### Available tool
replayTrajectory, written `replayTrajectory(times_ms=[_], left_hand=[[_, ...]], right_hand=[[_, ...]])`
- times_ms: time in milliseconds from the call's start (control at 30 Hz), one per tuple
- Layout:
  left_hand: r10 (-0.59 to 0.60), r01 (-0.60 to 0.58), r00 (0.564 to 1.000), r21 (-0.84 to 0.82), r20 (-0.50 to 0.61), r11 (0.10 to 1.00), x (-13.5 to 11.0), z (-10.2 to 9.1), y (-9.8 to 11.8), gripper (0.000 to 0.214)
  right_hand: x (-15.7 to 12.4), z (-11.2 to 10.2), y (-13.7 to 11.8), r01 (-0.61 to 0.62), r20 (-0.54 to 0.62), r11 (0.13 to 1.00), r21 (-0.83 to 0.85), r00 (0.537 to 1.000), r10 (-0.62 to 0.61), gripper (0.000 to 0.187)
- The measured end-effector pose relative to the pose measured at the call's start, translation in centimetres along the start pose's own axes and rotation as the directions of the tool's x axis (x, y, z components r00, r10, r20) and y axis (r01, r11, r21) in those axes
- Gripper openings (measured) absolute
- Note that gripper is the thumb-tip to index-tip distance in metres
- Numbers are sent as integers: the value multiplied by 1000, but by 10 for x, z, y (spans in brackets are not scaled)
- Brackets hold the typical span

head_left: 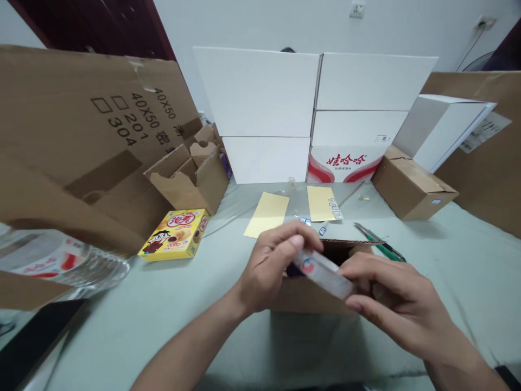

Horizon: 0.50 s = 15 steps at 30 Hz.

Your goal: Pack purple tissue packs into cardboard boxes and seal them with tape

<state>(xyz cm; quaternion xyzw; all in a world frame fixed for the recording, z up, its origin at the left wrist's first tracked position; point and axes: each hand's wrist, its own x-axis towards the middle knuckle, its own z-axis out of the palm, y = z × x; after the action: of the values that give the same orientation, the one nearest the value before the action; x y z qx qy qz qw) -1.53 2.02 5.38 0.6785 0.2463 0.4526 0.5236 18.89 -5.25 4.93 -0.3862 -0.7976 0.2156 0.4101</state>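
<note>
Both hands on one slim translucent pack, red-and-blue mark near its left end, held tilted (right end lower) in front of and above the small open brown carton; can't tell if pack touches carton. Left hand: fingers curled, closed round the pack's upper left end, thumb on top. Right hand: thumb and fingers nearly together, pinching the lower right end; remaining fingers partly hidden. Carton sits toward the table's near edge, roughly mid-width, mouth up, inside dark. Beyond it, toward the far edge: left yellow sheet, bare, and right yellow sheet with small blue-white stickers at its right side. Green-handled cutter just beyond the right hand. Toward the far right corner: closed brown box. Left side: yellow snack box lying flat, open brown box right behind it. Clear water bottle on its side by the left edge, dark flat slab near the near left corner. White panels stand along the far edge.
</note>
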Motion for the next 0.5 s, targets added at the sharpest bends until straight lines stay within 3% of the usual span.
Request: replayTrajectory(times_ms=[67,133,167,233,300,400,500], left_hand=[[87,-98,964,-31,-252,995,-5,4,-1,13],[153,-155,924,22,-351,988,-12,9,1,10],[151,-144,939,45,-309,989,-16,12,3,13],[54,-51,991,29,-126,998,-21,19,8,23],[-63,65,998,-62,30,996,-23,27,10,28],[-142,143,990,-309,25,940,-21,36,7,22],[-145,103,989,-521,-40,847,-21,32,4,18]], right_hand=[[0,5,-1,3,-133,1000,5,991,-2,7],[1,13,-1,43,-234,999,-12,971,-45,8],[2,17,0,70,-262,997,-30,962,-75,9],[3,26,2,107,-281,989,-98,951,-131,12],[4,33,3,127,-276,974,-186,945,-176,15],[2,37,5,153,-249,942,-300,940,-232,16],[-1,27,13,151,-241,913,-378,937,-255,19]])
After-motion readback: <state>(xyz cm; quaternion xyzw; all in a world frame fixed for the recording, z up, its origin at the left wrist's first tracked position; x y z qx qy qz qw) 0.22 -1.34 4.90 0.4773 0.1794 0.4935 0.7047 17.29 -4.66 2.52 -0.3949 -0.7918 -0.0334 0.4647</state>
